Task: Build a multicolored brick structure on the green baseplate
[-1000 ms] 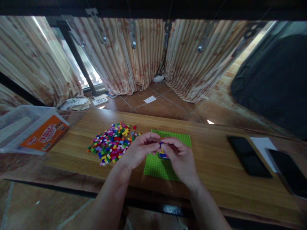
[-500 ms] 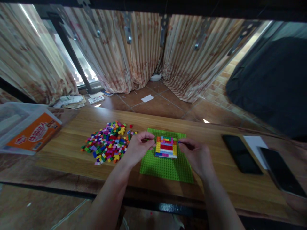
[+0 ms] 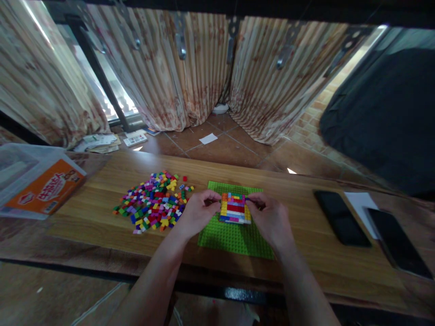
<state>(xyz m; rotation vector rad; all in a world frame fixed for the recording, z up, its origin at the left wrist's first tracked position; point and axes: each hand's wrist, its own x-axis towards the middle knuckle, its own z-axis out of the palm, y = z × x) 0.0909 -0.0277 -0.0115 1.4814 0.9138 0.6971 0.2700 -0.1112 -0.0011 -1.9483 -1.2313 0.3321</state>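
Note:
A flat block of multicoloured toy bricks (image 3: pixel 235 208) sits on the green baseplate (image 3: pixel 234 242), with rows of yellow, red, white, pink and blue. At its upper right edge, my right hand (image 3: pixel 270 216) pinches a small dark blue brick (image 3: pixel 247 198) between thumb and forefinger. On the other side my left hand (image 3: pixel 200 212) has thumb and forefinger closed together by the block's left edge. Whatever those left fingertips hold, if anything, is too small to make out. Left of that hand lies a pile of loose bricks (image 3: pixel 154 199) in many colours.
The wooden table (image 3: pixel 129 246) carries a clear plastic box (image 3: pixel 41 151) with an orange label at the far left. To the right are a black phone (image 3: pixel 341 218), white paper (image 3: pixel 362 210) and another dark device (image 3: pixel 399 242). Curtains (image 3: pixel 200 77) hang beyond the table.
My hands were together over the block, then parted to its two sides, uncovering it. The right hand has since moved left to the block's edge with the dark blue brick. The view shifted slightly.

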